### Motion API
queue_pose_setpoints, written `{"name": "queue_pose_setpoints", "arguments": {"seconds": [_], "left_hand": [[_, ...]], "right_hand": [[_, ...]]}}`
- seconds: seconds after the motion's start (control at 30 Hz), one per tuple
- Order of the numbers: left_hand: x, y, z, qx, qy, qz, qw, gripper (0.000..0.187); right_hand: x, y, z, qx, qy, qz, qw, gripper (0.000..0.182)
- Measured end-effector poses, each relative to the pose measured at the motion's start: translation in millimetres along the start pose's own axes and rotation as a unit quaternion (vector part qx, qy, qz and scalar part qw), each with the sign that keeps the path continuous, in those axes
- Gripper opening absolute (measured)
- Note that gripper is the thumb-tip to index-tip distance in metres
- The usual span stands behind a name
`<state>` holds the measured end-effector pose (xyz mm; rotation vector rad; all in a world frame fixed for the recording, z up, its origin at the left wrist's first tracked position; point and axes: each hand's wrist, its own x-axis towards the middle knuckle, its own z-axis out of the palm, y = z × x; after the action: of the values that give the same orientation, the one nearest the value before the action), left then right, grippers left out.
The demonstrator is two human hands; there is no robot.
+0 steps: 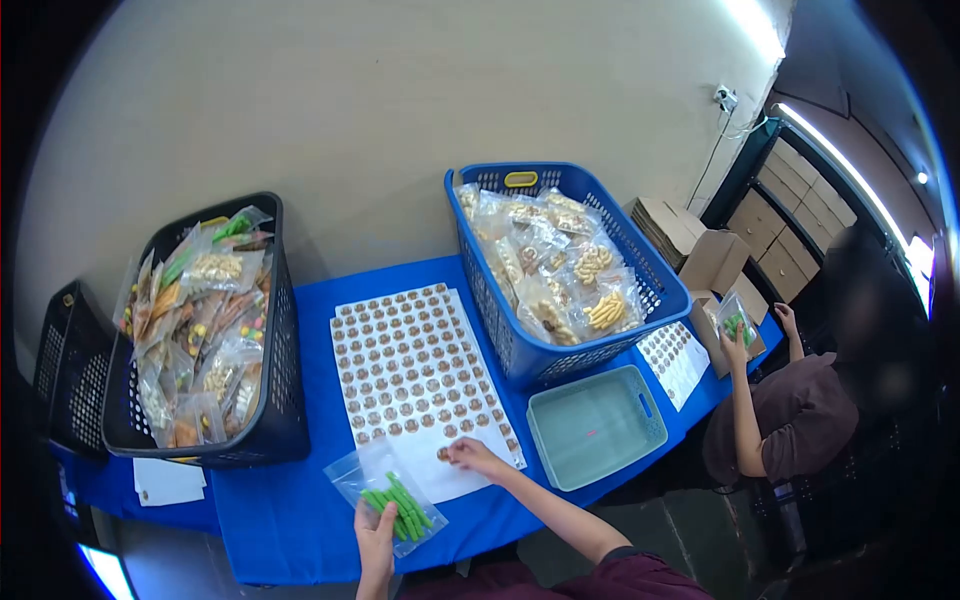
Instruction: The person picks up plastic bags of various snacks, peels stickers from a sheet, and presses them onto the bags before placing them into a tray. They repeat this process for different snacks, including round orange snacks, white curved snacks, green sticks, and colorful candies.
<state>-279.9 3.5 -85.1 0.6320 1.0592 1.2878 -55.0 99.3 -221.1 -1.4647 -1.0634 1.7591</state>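
My left hand (375,545) grips a clear plastic bag (345,472) by its lower edge, with green stick-shaped snacks (402,508) inside. The bag is tilted over the front edge of a sheet of round brown stickers (400,375). Over the lower, mostly bare part of that sheet, my right hand (480,460) is closed in a pinch at a single round sticker (443,454). Whether that sticker is fully off the sheet is too small to tell.
A black basket (282,350) of mixed snack bags stands left; a blue basket (560,358) of pale snack bags stands behind. A shallow grey-green tray (590,440) sits right. Beyond it, a co-worker (790,410) holds another bag (735,315) near a cardboard box (715,262).
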Motion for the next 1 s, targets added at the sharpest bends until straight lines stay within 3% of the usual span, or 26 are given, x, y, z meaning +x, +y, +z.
{"name": "queue_pose_setpoints", "arguments": {"seconds": [0.13, 0.23, 0.47, 0.57, 0.67, 0.83, 1.0], "left_hand": [[16, -14, 18, 0.072, -0.075, -0.018, 0.994, 0.033], [20, -10, 48, 0.097, -0.107, -0.009, 0.989, 0.029], [23, -16, 131, 0.111, -0.183, 0.004, 0.977, 0.03], [23, -13, 183, 0.114, -0.243, 0.007, 0.963, 0.032], [17, -12, 236, 0.112, -0.298, 0.094, 0.943, 0.032], [3, -19, 295, 0.062, -0.365, 0.048, 0.928, 0.034], [-7, -35, 323, 0.097, -0.366, 0.062, 0.923, 0.033]], "right_hand": [[-50, -24, -13, 0.036, 0.002, -0.029, 0.999, 0.023], [-81, -53, -27, 0.091, 0.021, -0.117, 0.989, 0.017], [-173, -106, -50, 0.205, 0.216, -0.29, 0.91, 0.012], [-213, -134, -79, 0.17, 0.279, -0.337, 0.883, 0.013], [-243, -150, -104, 0.137, 0.283, -0.359, 0.879, 0.017], [-264, -158, -136, 0.046, 0.292, -0.405, 0.865, 0.029], [-277, -162, -165, -0.054, 0.336, -0.397, 0.853, 0.032]]}}
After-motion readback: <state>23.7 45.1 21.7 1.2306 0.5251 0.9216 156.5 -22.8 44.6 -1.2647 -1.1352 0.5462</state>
